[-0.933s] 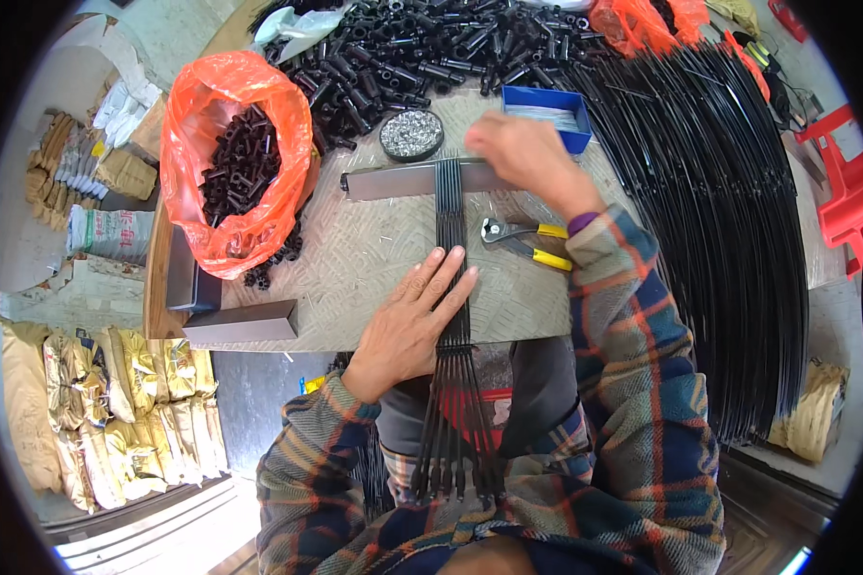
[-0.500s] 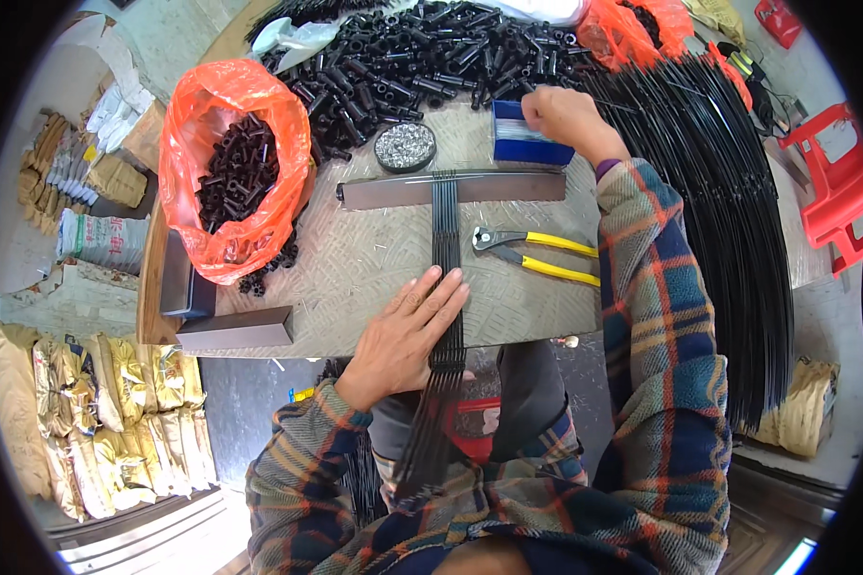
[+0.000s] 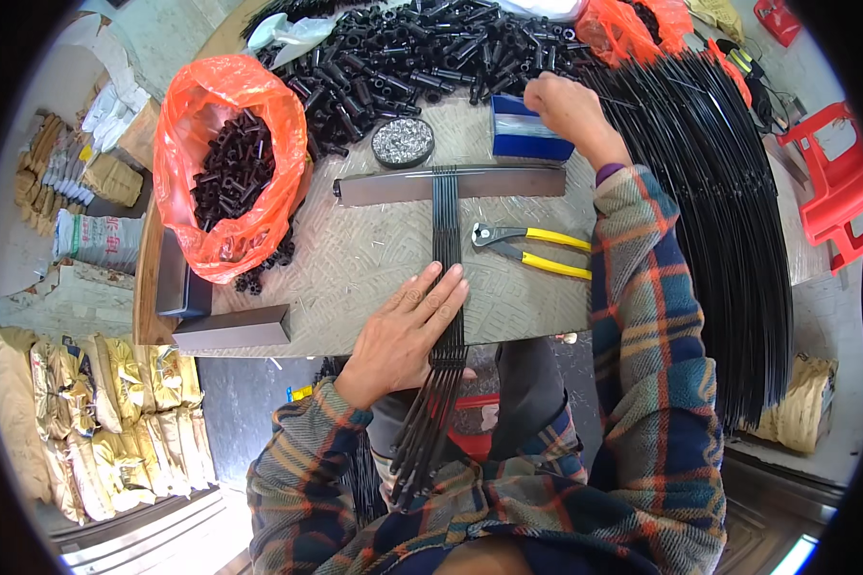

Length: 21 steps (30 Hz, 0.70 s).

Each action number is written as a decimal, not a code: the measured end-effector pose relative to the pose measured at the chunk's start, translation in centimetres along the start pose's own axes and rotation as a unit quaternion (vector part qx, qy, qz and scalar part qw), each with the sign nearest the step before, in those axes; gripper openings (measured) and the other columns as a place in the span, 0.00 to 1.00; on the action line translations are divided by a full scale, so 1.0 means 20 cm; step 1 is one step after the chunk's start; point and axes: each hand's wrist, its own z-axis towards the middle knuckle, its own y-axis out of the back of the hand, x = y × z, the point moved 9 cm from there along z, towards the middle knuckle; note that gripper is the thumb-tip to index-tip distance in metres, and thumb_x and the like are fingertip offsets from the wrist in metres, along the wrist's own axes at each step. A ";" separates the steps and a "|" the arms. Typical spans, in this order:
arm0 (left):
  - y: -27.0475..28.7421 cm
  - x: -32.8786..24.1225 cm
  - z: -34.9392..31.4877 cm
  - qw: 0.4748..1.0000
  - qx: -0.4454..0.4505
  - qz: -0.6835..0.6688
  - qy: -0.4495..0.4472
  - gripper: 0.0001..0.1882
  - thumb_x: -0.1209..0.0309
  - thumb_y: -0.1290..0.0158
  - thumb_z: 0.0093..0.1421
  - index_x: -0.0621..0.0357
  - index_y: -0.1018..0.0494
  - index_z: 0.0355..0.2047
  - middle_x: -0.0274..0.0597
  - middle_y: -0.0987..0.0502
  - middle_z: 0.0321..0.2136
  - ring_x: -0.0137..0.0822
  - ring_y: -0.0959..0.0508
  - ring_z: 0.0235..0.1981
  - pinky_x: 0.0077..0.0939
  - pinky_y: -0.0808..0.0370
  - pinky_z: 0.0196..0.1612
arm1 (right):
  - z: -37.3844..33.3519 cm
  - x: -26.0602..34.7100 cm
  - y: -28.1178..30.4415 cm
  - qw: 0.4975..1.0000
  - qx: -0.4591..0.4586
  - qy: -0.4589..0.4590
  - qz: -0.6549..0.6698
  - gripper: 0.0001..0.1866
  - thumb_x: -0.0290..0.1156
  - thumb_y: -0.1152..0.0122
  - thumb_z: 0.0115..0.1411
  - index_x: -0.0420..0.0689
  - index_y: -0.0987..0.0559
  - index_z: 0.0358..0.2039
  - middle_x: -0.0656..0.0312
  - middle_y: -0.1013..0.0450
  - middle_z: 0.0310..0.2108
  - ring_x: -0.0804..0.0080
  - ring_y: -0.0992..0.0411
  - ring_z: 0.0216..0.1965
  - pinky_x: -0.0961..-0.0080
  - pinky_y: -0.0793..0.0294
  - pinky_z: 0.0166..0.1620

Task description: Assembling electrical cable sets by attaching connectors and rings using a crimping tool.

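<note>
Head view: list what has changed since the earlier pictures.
The right hand has moved from over the metal bar, away and rightward, to the right end of the blue box; whether its grip holds anything is unclear. The lower ends of the black rods have swung left and bunched together. The left hand stays on the rods; the pliers still lie beside them.

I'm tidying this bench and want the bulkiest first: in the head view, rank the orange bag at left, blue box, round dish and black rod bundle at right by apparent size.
1. Black rod bundle
2. Orange bag
3. Blue box, partly covered by the right hand
4. Round dish
</note>
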 end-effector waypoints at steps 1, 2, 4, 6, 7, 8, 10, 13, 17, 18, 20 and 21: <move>0.00 0.00 0.00 1.000 0.006 0.015 0.002 0.47 0.41 0.48 0.43 0.61 0.43 0.56 0.44 0.44 0.58 0.46 0.45 0.60 0.40 0.46 0.59 | -0.04 0.05 0.09 0.994 -0.092 0.020 0.051 0.05 0.31 0.48 0.51 0.50 0.24 0.28 0.59 0.27 0.28 0.58 0.27 0.32 0.64 0.29 0.33; 0.00 0.00 0.01 0.999 0.012 0.031 0.003 0.47 0.40 0.49 0.43 0.61 0.44 0.56 0.44 0.45 0.58 0.45 0.46 0.60 0.41 0.47 0.60 | -0.09 0.09 0.18 0.977 -0.184 0.039 0.101 0.06 0.31 0.50 0.53 0.51 0.24 0.29 0.60 0.26 0.30 0.58 0.27 0.32 0.64 0.28 0.33; -0.01 0.00 0.01 0.999 0.014 0.034 0.004 0.48 0.39 0.49 0.43 0.60 0.44 0.56 0.44 0.45 0.59 0.45 0.46 0.60 0.41 0.48 0.60 | -0.16 0.24 0.14 0.959 -0.178 0.101 0.194 0.07 0.30 0.49 0.53 0.53 0.24 0.32 0.61 0.28 0.30 0.58 0.28 0.32 0.64 0.29 0.33; -0.02 0.02 -0.01 0.999 0.019 0.037 0.010 0.48 0.38 0.50 0.43 0.60 0.44 0.56 0.44 0.45 0.59 0.44 0.46 0.60 0.42 0.49 0.60 | -0.23 0.45 0.02 0.957 -0.115 0.188 0.190 0.07 0.29 0.48 0.51 0.53 0.23 0.31 0.60 0.29 0.27 0.58 0.28 0.30 0.64 0.30 0.31; -0.02 0.02 -0.01 0.999 0.016 0.034 0.012 0.48 0.39 0.50 0.43 0.60 0.44 0.56 0.43 0.45 0.59 0.44 0.46 0.60 0.41 0.49 0.60 | -0.25 0.47 0.02 0.957 -0.114 0.186 0.189 0.07 0.29 0.48 0.51 0.53 0.23 0.31 0.60 0.29 0.27 0.58 0.28 0.30 0.64 0.30 0.31; -0.02 0.02 -0.01 0.999 0.013 0.032 0.014 0.47 0.39 0.50 0.43 0.59 0.43 0.56 0.43 0.44 0.59 0.44 0.46 0.60 0.41 0.49 0.60 | -0.27 0.48 0.02 0.963 -0.097 0.174 0.180 0.06 0.30 0.48 0.52 0.53 0.23 0.30 0.62 0.29 0.27 0.58 0.28 0.29 0.65 0.31 0.30; -0.02 0.01 0.00 0.999 0.012 0.030 0.013 0.47 0.39 0.50 0.43 0.59 0.43 0.56 0.43 0.44 0.58 0.43 0.46 0.60 0.41 0.50 0.60 | -0.28 0.46 0.01 0.969 -0.079 0.159 0.169 0.06 0.32 0.48 0.53 0.53 0.22 0.29 0.63 0.29 0.27 0.59 0.28 0.28 0.65 0.32 0.29; -0.01 0.00 0.01 0.999 0.011 0.029 0.014 0.46 0.39 0.50 0.44 0.59 0.42 0.56 0.43 0.44 0.58 0.43 0.46 0.60 0.40 0.50 0.60 | -0.29 0.41 0.01 0.976 -0.087 0.133 0.147 0.06 0.31 0.48 0.53 0.53 0.22 0.29 0.62 0.30 0.25 0.58 0.29 0.27 0.65 0.32 0.28; -0.01 0.01 0.00 0.999 0.011 0.031 0.020 0.46 0.39 0.50 0.44 0.59 0.42 0.56 0.44 0.43 0.58 0.42 0.45 0.60 0.39 0.50 0.60 | -0.28 0.41 0.00 0.980 -0.090 0.118 0.133 0.07 0.31 0.48 0.52 0.54 0.21 0.29 0.61 0.30 0.24 0.57 0.29 0.27 0.64 0.32 0.28; -0.01 0.02 0.00 0.999 0.013 0.032 0.021 0.46 0.39 0.50 0.44 0.59 0.42 0.56 0.44 0.43 0.58 0.42 0.45 0.60 0.39 0.50 0.60 | -0.28 0.41 0.00 0.981 -0.093 0.115 0.126 0.07 0.31 0.48 0.52 0.55 0.21 0.29 0.61 0.29 0.24 0.57 0.29 0.27 0.64 0.32 0.28; -0.01 0.00 0.01 0.999 0.012 0.031 0.017 0.46 0.39 0.50 0.44 0.59 0.42 0.56 0.44 0.43 0.58 0.43 0.45 0.60 0.39 0.49 0.60 | -0.29 0.39 0.01 0.981 -0.095 0.116 0.121 0.07 0.31 0.47 0.51 0.55 0.21 0.29 0.61 0.29 0.24 0.57 0.29 0.27 0.64 0.32 0.28; -0.01 0.00 0.02 0.999 0.012 0.030 0.014 0.46 0.39 0.50 0.44 0.59 0.42 0.56 0.44 0.43 0.58 0.43 0.45 0.60 0.39 0.49 0.60 | -0.29 0.39 0.02 0.981 -0.097 0.120 0.118 0.07 0.31 0.47 0.51 0.55 0.21 0.29 0.61 0.29 0.24 0.57 0.29 0.27 0.64 0.32 0.28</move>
